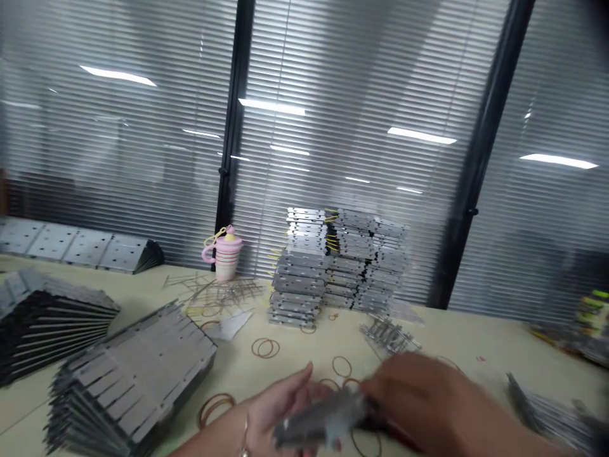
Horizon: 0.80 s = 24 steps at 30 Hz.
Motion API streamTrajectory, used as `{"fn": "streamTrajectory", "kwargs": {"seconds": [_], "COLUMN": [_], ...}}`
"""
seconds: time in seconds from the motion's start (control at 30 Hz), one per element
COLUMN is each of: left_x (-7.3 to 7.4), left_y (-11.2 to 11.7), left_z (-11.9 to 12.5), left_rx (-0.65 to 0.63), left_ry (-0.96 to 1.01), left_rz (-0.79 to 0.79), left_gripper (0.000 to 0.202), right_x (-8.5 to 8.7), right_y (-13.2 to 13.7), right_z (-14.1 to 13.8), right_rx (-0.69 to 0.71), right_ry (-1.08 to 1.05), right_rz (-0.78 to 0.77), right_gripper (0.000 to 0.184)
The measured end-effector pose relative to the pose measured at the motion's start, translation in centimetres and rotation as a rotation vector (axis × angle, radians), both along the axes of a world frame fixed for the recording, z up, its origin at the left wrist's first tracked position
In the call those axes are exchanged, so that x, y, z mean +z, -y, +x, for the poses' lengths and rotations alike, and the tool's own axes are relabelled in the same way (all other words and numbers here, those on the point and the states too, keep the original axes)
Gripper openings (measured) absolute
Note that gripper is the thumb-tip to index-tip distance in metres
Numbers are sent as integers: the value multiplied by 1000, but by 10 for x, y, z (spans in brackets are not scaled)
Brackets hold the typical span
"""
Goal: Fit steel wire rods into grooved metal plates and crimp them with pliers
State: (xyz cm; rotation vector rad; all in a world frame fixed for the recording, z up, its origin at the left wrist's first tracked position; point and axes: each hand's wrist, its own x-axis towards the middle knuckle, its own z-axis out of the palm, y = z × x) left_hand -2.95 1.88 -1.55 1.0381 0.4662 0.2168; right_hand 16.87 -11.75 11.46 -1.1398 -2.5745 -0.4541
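Low in front of me, my left hand [290, 409], with a bracelet at the wrist, holds a blurred grey metal piece [318, 419] from below, its thumb pointing up and outward. My right hand [419, 393] is curled at the far end of that piece and is smeared by motion. Something dark with a reddish streak [399, 435] shows under the right hand; its kind is unclear. Brown rubber bands [215, 406] lie beside my left wrist, and another rubber band [341, 366] lies beyond the hands.
To the left lie a stack of flat metal plates [147, 368] and a fanned stack [57, 324]. Bundled metal plates [299, 273] are piled at the back. Around them are a pink cup [226, 257], thin metal rods [214, 292], small metal parts [390, 335] and more metal pieces [552, 406] at right.
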Motion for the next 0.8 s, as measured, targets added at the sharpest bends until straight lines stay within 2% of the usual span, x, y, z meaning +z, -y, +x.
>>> {"fn": "streamTrajectory", "kwargs": {"seconds": [0.03, 0.07, 0.1, 0.17, 0.23, 0.27, 0.37, 0.5, 0.67, 0.8], "left_x": [0, -1, -2, -3, -2, -2, 0, -1, 1, 8], "left_y": [-2, -3, -4, -5, -3, -2, 1, 1, 2, 6], "left_z": [2, 3, 5, 7, 6, 5, 2, 1, 2, 2], "left_rx": [9, 44, 102, 194, 212, 203, 157, 116, 115, 121], "left_ry": [72, 122, 145, 159, 156, 151, 119, 111, 88, 54], "left_rz": [-95, -160, -187, -186, -168, -157, -139, -105, -50, 10], "left_gripper": [68, 67, 64, 57, 54, 54, 53, 50, 47, 45], "right_x": [19, 39, 59, 93, 115, 120, 118, 97, 77, 70], "right_y": [-3, -10, -20, -49, -86, -106, -161, -209, -230, -220], "right_z": [2, 4, 6, 4, -4, -10, -32, -51, -49, -33], "right_rx": [-80, -134, -138, -282, -462, -492, -524, -522, -486, -396], "right_ry": [-23, -67, -68, -18, 45, 58, 100, 157, 140, 68], "right_rz": [56, 180, 298, 429, 487, 479, 418, 296, 184, 100], "right_gripper": [22, 24, 24, 26, 29, 30, 26, 30, 32, 36]}}
